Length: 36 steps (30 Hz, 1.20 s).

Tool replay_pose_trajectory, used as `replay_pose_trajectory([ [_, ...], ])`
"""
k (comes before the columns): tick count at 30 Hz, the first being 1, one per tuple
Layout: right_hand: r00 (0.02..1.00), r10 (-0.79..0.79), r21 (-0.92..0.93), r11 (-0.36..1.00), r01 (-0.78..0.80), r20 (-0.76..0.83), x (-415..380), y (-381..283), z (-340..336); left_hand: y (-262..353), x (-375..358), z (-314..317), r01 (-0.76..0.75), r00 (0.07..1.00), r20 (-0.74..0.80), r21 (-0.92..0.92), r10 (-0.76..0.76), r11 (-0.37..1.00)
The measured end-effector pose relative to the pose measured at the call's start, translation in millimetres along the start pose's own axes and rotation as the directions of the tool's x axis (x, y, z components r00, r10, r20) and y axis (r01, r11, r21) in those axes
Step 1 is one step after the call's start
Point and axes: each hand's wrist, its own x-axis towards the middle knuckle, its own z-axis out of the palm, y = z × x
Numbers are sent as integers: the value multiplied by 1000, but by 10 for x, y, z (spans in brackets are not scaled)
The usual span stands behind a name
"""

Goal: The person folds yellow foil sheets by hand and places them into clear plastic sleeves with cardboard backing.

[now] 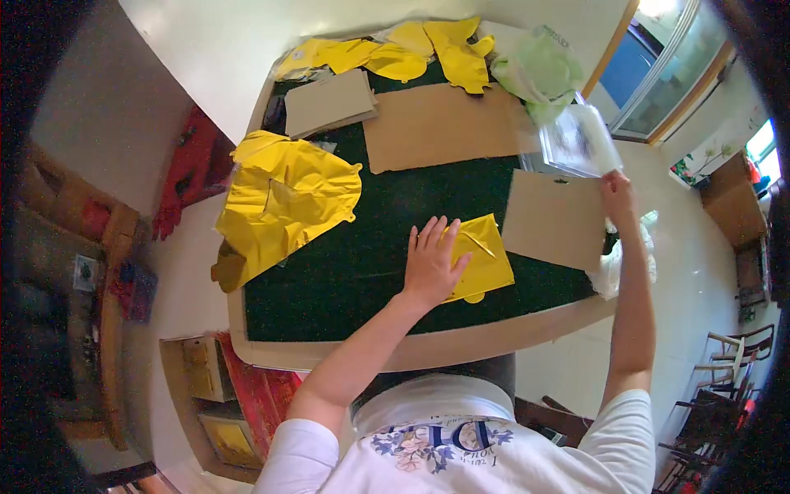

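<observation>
The surface (329,309), topped in dark green with a pale rim, carries everything here, and the folded yellow packet (485,255) lies near its close edge. Beyond the packet lies a broad brown cardboard sheet (444,128). To the packet's left, well apart, is a large, crumpled yellow sheet (288,189); more yellow pieces (403,58) lie far beyond the packet, along the far edge. Just right of the packet sits a flat greyish board (551,218). Beyond the packet and to its right are the clear plastic (576,140) and a pale green bag (539,66); beyond it and to its left is a stack of boards (329,103). The left hand (429,263) rests palm down on the packet's left side, fingers spread. The right hand (617,196) has its fingers drawn narrow, pinching the near edge of the clear plastic.
</observation>
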Motion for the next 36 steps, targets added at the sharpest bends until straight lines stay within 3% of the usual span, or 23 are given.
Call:
replay_pose_trajectory([
  [2,998,35,131,991,-28,-57,-90,-53,332,-2,-1,-5,-3,1000,-3,-13,3,1000],
  [5,995,32,67,997,-39,97,-312,-549,451,-27,-4,31,-23,1000,-16,-8,23,1000],
  [8,948,123,103,982,-159,294,-419,-737,633,-18,-3,23,-36,999,-23,1,36,999],
  [11,955,-58,226,974,-10,292,-580,-754,869,-22,-9,31,-44,998,-33,10,45,999],
  [14,968,-40,228,974,-18,247,-750,-983,893,-25,-10,26,-44,999,-31,-14,44,999],
  [17,961,-19,266,962,-57,274,-820,-1036,824,-57,-23,-12,-26,997,-83,-235,7,972],
  [20,940,22,294,947,-128,339,-858,-1104,699,-3,-137,-258,-109,991,-104,-224,87,969],
  [23,940,-52,314,947,-60,336,-841,-1029,779,50,-390,-473,-212,973,63,-108,220,971],
  [26,860,-37,328,932,-153,508,-859,-1167,724,24,-539,-536,-207,970,117,-84,216,975],
  [29,829,-150,380,921,-81,540,-972,-1203,739,-64,-636,-555,-115,989,81,-128,126,985],
  [32,847,-115,408,904,-127,519,-1067,-1290,690,-211,-684,-564,-6,1000,9,-237,8,972],
  [36,931,-217,407,910,83,294,-1148,-1265,710,-271,-783,-607,88,996,-10,-206,-92,975],
])
